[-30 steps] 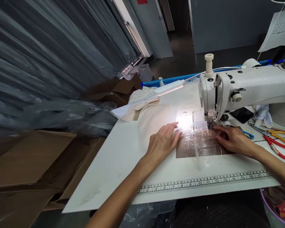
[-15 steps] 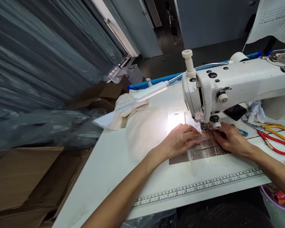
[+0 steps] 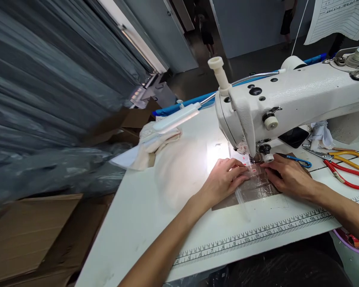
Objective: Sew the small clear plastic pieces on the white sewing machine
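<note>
My left hand (image 3: 225,181) lies with fingers stretched out over a clear plastic piece with red marks (image 3: 253,170), just left of the presser foot (image 3: 253,159). Beneath that piece is a brown sheet (image 3: 227,202) on the white table. My right hand (image 3: 290,175) rests to the right of the foot, its fingers curled and thumb and index tips close together; what they pinch, if anything, is too small to make out. The white sewing machine (image 3: 287,95) stands over both. A narrow clear strip (image 3: 242,203) hangs toward the table's front edge.
Blue-handled thread snips (image 3: 300,160) and red-and-yellow-handled scissors (image 3: 344,165) lie right of my right hand. A lit lamp (image 3: 178,118) shines from the left. Cream cloth (image 3: 160,145) sits at the back left. Cardboard boxes (image 3: 32,235) stand left. A printed ruler (image 3: 251,239) runs along the front.
My left hand has moved right onto the plastic piece, close to the presser foot. My right hand stays beside the foot. The view has shifted, and people have appeared in the background.
</note>
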`<state>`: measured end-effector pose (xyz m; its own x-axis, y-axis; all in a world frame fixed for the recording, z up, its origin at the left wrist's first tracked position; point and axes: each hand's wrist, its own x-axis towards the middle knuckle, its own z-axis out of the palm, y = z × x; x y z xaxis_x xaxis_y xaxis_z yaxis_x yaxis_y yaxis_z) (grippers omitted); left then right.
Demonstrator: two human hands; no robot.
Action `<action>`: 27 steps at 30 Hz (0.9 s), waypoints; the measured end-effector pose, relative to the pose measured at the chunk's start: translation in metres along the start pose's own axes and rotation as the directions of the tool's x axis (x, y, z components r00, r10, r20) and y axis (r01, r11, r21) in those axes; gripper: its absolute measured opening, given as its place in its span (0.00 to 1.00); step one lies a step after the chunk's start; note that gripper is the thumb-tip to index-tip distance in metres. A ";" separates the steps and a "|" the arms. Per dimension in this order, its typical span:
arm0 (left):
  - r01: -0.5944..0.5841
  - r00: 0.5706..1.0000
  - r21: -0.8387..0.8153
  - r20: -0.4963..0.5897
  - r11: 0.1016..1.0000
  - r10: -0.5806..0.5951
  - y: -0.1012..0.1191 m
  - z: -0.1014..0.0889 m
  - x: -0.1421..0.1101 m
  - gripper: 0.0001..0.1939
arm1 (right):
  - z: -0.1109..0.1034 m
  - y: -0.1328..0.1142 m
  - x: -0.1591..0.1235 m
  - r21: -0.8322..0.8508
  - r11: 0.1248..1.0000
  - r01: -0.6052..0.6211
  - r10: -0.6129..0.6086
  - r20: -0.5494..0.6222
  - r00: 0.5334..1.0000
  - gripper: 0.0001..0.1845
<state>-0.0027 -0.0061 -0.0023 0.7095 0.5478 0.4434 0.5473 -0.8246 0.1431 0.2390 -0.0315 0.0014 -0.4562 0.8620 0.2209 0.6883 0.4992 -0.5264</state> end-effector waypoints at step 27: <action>-0.079 0.996 -0.031 -0.031 0.996 0.078 0.018 -0.007 -0.002 0.16 | 0.008 -0.015 0.001 0.247 0.959 0.139 -0.147 0.014 0.989 0.10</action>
<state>0.0029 -0.0225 0.0054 0.7359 0.4768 0.4807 0.4752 -0.8695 0.1348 0.2245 -0.0390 0.0029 -0.5601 0.7780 0.2848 0.4570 0.5768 -0.6770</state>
